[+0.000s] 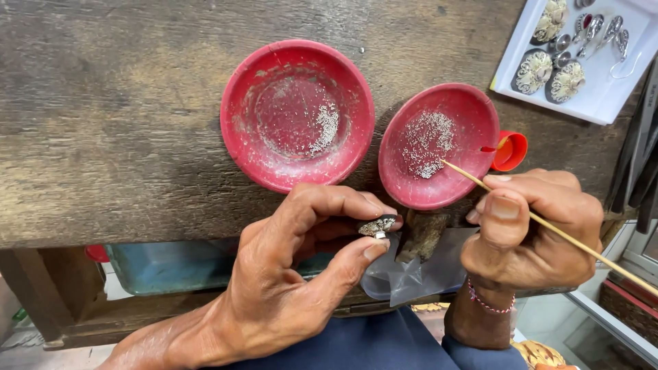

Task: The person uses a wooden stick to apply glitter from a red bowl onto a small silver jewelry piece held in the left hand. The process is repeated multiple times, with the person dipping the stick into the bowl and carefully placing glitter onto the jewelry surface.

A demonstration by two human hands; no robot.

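My left hand (295,267) pinches a small oval jewellery piece (377,225), dark with pale granules on its face, between thumb and fingers at the near edge of the wooden bench (110,116). My right hand (531,229) grips a thin wooden stick (569,236). Its tip reaches into the right red bowl (439,144), touching a patch of tiny silver beads (425,144). The left red bowl (297,114) holds a smaller scatter of beads.
A small orange-red cap (510,151) sits behind the right bowl. A white tray (596,96) at the top right carries several silver filigree pieces and pendants. A dark wooden peg (421,236) and clear plastic (404,274) hang at the bench edge. A blue-green box (164,267) lies under the bench.
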